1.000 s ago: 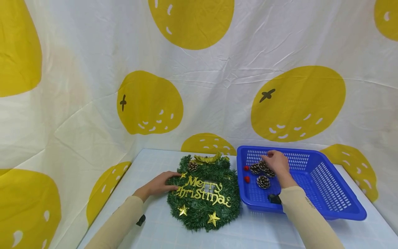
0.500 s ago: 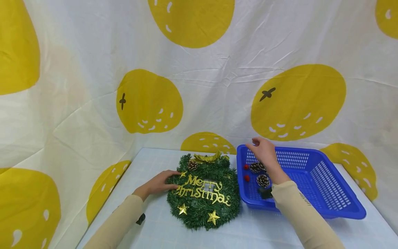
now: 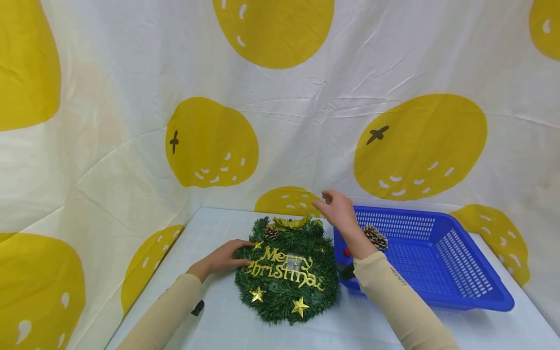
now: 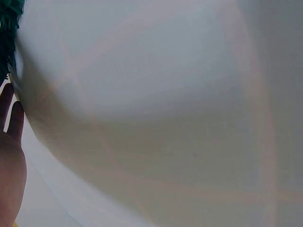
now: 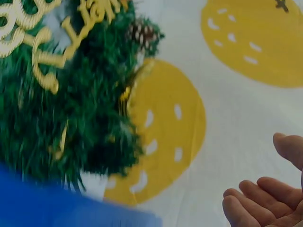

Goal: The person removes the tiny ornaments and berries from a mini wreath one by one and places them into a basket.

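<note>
A green Christmas wreath lies on the table. It carries gold "Merry Christmas" lettering, gold stars, a pinecone and a gold bow at its far side. At its left edge my left hand touches the greenery with outstretched fingers; the left wrist view catches only part of this hand. My right hand is raised over the blue basket's left rim, near the wreath's far right side. In the right wrist view its fingers are loosely bent, thumb apart, nothing visible between them.
The blue plastic basket stands right of the wreath. Inside it a white-tipped pinecone and a red ball show; my right forearm hides other contents. A white curtain with yellow fruit prints hangs behind the table.
My right hand has risen from above the pinecones in the basket and moved left toward the wreath. The left hand and the wreath have stayed in place.
</note>
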Tool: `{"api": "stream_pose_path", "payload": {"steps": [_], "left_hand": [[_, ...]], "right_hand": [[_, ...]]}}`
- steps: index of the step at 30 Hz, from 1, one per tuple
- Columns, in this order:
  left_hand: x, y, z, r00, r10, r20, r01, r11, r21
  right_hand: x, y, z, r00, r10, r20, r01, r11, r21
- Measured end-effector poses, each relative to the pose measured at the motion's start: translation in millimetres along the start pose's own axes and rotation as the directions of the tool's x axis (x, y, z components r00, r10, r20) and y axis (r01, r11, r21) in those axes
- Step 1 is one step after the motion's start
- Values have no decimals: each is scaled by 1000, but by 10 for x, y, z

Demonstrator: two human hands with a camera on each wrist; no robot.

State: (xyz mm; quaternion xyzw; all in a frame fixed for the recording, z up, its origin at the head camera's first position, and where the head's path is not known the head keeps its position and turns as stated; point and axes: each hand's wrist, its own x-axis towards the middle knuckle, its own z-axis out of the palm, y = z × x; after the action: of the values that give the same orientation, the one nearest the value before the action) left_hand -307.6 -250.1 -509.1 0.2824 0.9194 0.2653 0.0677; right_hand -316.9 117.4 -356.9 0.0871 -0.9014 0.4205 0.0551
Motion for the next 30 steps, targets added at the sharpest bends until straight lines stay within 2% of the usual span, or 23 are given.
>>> {"api": "stream_pose_path", "payload": {"steps": [7,11,17,23,30], "left_hand": [[-16,38,-9,1000,5,1,-5,1000,-6],[-17,47,-15,1000,20,-8,-20,1000,-11],[-9,48,-5,1000,19,-9,-19,1000,-16],[2,67,0,1000,21,-10,-21,1000,-15],[0,61,-4,1000,17,-15,-17,1000,-8]], "right_hand": [[6,-126,328,999,-27,28,26,999,33],[12,-131,517,998,-51,36,50,998,28],[-15,-123,767,991,-73,108,68,996,53],[-39,-68,988,979,-136,155,130,990,51],[-72,-5,1233,986,-86,145,84,996,24]]}}
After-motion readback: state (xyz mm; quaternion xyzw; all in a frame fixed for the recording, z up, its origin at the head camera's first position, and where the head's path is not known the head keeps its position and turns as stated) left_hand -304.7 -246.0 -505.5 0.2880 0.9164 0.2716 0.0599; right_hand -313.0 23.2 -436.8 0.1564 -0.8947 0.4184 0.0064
